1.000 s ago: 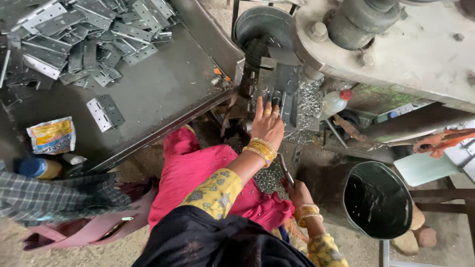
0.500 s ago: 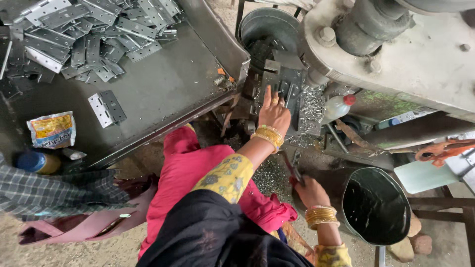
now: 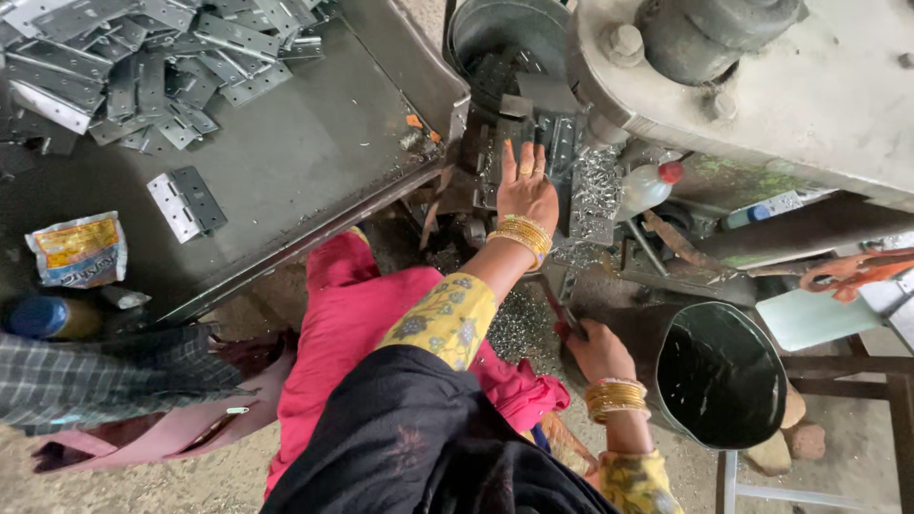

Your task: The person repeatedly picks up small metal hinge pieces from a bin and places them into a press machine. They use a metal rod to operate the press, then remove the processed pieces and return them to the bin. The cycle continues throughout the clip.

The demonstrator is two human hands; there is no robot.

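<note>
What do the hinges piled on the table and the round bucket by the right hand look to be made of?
The hinges look like stamped sheet steel, bare or plated: flat grey leaves with a dull silvery sheen and punched holes. The bucket seems to be dark metal or possibly plastic; its black, glossy inside leaves that open. The right hand rests beside it.

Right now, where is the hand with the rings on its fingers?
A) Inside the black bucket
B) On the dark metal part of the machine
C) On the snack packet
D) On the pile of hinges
B: the left hand lies flat, fingers spread, on the dark metal part of the machine, far from the black bucket, the snack packet and the pile of hinges.
</note>
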